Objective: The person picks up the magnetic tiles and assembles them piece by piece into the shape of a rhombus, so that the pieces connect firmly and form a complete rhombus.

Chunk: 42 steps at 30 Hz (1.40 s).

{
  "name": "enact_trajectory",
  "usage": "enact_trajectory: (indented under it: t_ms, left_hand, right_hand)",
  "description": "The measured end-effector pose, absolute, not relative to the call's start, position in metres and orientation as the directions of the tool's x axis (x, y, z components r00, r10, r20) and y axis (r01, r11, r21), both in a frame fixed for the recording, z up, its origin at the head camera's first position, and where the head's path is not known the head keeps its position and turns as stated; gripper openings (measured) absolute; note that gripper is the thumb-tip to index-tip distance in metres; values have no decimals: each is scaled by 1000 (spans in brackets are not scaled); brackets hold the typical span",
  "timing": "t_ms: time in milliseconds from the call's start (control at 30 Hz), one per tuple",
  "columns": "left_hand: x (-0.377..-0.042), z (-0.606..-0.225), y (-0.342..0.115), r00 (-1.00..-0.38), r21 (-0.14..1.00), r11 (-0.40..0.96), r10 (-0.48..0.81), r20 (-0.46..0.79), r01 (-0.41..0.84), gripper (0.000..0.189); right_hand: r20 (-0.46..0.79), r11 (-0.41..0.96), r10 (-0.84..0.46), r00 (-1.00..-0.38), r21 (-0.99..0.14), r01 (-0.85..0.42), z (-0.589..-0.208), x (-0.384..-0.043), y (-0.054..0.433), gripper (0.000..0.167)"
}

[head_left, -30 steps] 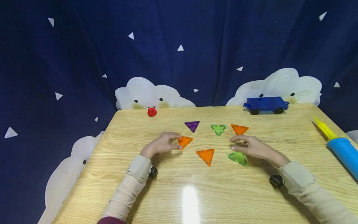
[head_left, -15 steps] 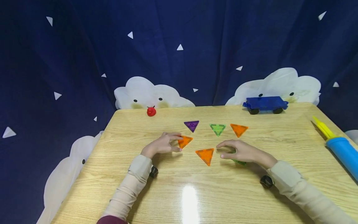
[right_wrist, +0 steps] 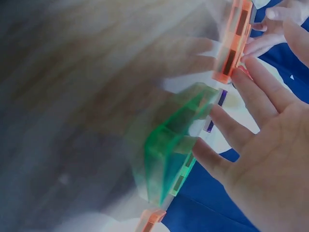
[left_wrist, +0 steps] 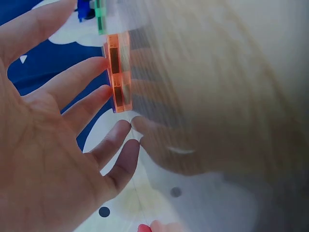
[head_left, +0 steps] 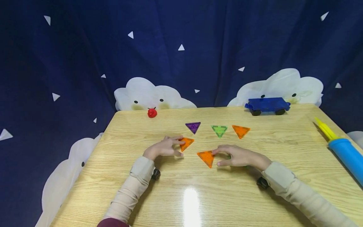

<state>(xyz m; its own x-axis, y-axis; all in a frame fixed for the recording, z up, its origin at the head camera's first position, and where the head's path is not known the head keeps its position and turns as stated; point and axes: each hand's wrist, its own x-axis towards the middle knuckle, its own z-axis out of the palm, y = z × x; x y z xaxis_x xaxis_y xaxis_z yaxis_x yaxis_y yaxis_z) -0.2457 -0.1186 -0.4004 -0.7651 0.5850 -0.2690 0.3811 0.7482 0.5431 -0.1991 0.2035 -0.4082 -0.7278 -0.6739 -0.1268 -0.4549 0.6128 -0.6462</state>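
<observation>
My left hand (head_left: 164, 148) lies at an orange triangle tile (head_left: 188, 143), its fingertips on the left edge and the thumb held apart below. In the left wrist view the fingers are spread, with two fingertips at that tile's edge (left_wrist: 119, 72). My right hand (head_left: 241, 156) reaches over a second orange triangle tile (head_left: 205, 158), index fingertip at its upper right corner, thumb off to the side. Beneath the right hand a green triangle tile (right_wrist: 176, 130) is mostly hidden from the head view.
Further back lie a purple triangle tile (head_left: 193, 127), a light green one (head_left: 219, 131) and another orange one (head_left: 241, 131). A red toy (head_left: 152, 113) and a blue wheeled toy wagon (head_left: 267, 105) stand at the far edge. On the right is a blue and yellow pump (head_left: 344, 153).
My right hand has moved left, from beside the green tile to the front orange tile, covering the green one. The left thumb has drawn away from its orange tile.
</observation>
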Motion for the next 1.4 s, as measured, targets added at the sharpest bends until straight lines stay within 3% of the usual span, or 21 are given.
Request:
enact_trajectory:
  t_ms: [600, 867, 1133, 1400]
  left_hand:
    - [-235, -395, -115, -786, 461, 807, 536, -308, 369, 57]
    - [-231, -396, -120, -766, 534, 753, 583, -271, 385, 50]
    - [-241, -401, -119, -741, 546, 675, 658, -138, 497, 69]
    - [-246, -398, -112, -786, 534, 732, 590, -185, 423, 79]
  right_hand:
    - [-106, 586, -704, -702, -645, -491, -403, -194, 206, 50]
    - [-87, 586, -699, -710, -638, -499, -405, -197, 208, 49]
    - [-67, 591, -696, -715, -618, -518, -405, -202, 196, 57]
    - [-67, 591, -695, -716, -620, -516, -406, -205, 182, 69]
